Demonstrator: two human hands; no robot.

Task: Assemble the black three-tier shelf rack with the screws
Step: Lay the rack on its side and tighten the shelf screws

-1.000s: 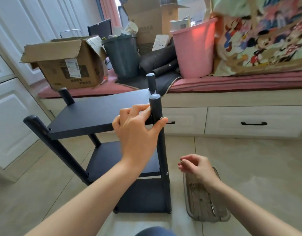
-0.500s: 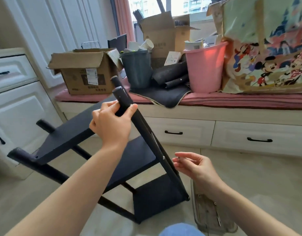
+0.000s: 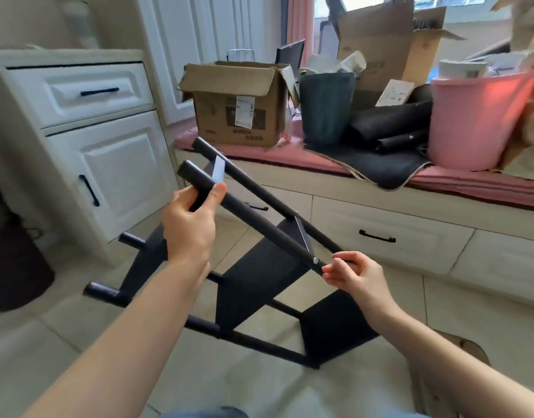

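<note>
The black three-tier shelf rack [image 3: 259,276] is tipped far to the left, its lower poles resting on the tiled floor. My left hand [image 3: 190,227] grips the upper end of the near pole [image 3: 259,227]. A silver screw head [image 3: 315,260] shows in that pole at the middle shelf. My right hand [image 3: 359,276] hovers just right of this screw, thumb and index fingertips close together beside the pole. Whether they pinch anything is not visible.
A white cabinet [image 3: 115,164] stands left, with a dark bin [image 3: 15,267] beside it. The window bench with drawers [image 3: 377,236] carries a cardboard box [image 3: 238,107], a grey bin [image 3: 326,107] and a pink bucket [image 3: 476,122]. A plastic tray [image 3: 467,348] lies behind my right forearm.
The rack went from upright to tipped far left, pulled by my left hand on the pole top. My right hand rose from over the tray to the pole's screw.
</note>
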